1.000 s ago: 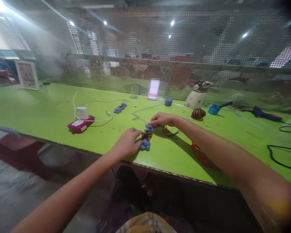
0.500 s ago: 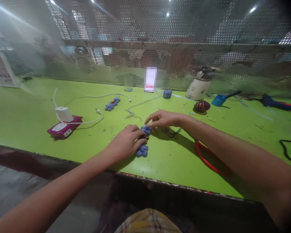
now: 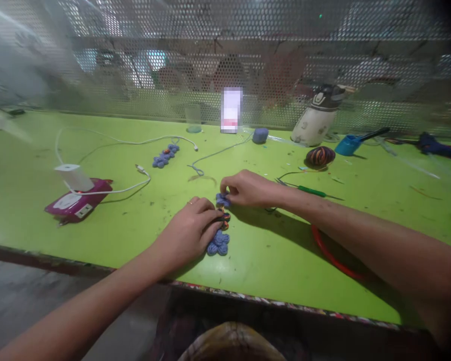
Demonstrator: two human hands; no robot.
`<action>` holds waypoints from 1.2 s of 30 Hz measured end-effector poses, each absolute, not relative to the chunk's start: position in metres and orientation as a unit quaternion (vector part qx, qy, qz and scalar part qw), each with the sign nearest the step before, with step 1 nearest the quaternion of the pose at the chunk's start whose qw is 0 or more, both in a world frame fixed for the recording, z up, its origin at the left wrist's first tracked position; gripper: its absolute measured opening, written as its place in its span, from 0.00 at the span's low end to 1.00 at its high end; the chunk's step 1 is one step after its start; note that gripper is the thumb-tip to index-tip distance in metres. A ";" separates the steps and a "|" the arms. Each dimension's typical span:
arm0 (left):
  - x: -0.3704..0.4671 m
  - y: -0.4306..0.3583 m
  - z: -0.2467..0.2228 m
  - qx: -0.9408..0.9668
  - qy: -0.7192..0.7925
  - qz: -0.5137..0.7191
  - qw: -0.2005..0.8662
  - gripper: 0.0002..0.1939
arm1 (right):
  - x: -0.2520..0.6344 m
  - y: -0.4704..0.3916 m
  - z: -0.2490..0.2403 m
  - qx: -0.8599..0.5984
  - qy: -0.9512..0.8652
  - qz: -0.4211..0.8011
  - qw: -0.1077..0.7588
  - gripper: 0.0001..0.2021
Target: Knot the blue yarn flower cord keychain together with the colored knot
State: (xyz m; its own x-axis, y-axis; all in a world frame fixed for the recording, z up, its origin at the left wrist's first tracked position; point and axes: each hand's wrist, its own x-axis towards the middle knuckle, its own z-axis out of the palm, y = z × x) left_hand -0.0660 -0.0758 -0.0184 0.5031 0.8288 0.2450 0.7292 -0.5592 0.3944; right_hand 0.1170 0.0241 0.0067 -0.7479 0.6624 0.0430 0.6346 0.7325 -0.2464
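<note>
Three crocheted yarn flowers lie in a row on the green table. My left hand (image 3: 190, 226) is closed at the middle one, a dark and orange flower (image 3: 225, 218), its fingers and thumb partly hiding it. The near end holds a blue crochet flower (image 3: 218, 243), just beside my left thumb. At the far end, my right hand (image 3: 248, 188) pinches the other blue crochet flower (image 3: 220, 199) between thumb and fingers. Whether the flowers are joined is hidden. A similar crochet flower strip (image 3: 166, 156) rests farther back on the left.
A magenta power strip (image 3: 86, 203) with a white charger (image 3: 74, 177) and cable sits left. Behind are a blue yarn ball (image 3: 260, 135), a phone (image 3: 231, 111) and a bottle (image 3: 315, 120). Near my right forearm lie a variegated yarn ball (image 3: 320, 157), a green-handled hook (image 3: 311, 191) and a red handle (image 3: 332, 258).
My right hand has closed its fingers on the far blue flower. My left hand has shifted slightly, showing more of the near blue flower. The camera view has also moved.
</note>
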 end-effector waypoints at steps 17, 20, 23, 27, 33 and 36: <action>-0.069 -0.034 -0.005 0.750 0.565 0.239 0.246 0.22 | 0.143 0.055 0.023 -0.341 -0.866 0.365 0.003 0.23; -0.058 -0.015 -0.006 0.788 0.557 0.175 0.194 0.25 | 0.146 0.061 0.020 -0.325 -0.861 0.391 -0.019 0.19; -0.047 -0.008 -0.010 0.816 0.540 0.143 0.146 0.19 | 0.146 0.062 0.015 -0.323 -0.867 0.380 -0.011 0.13; -0.046 -0.011 -0.012 0.801 0.535 0.175 0.204 0.09 | 0.147 0.061 0.010 -0.345 -0.870 0.353 0.002 0.06; -0.052 -0.018 -0.016 0.728 0.500 0.278 0.377 0.12 | 0.146 0.061 0.008 -0.377 -0.869 0.317 0.050 0.06; -0.052 -0.020 -0.017 0.714 0.481 0.305 0.408 0.13 | 0.140 0.061 0.012 -0.376 -0.880 0.278 0.086 0.06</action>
